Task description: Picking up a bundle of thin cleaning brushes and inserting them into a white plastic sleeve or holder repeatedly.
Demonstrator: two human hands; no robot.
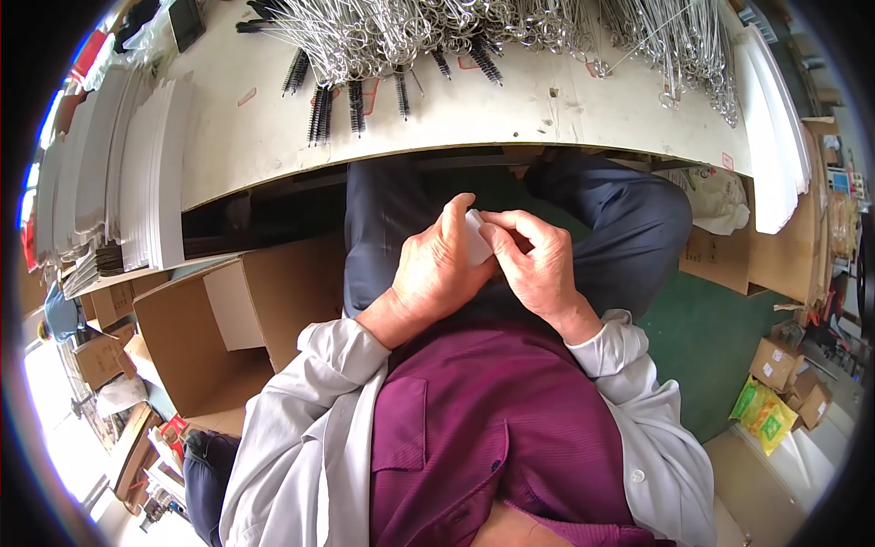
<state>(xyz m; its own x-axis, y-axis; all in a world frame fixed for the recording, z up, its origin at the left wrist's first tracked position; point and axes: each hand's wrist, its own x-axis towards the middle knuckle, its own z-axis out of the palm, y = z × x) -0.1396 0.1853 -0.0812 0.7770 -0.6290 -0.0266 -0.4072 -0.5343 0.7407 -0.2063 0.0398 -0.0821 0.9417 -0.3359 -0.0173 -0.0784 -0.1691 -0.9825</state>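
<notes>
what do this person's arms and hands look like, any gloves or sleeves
The left hand and right hand are bare, without gloves. Both arms wear loose, wrinkled, light grey sleeves, pushed or folded back so that the wrists and part of the forearms show. No watch or bracelet is visible.

Grn floor (697, 365) under off-wht worktable (510, 114), brt window (56, 410) at L.
</notes>
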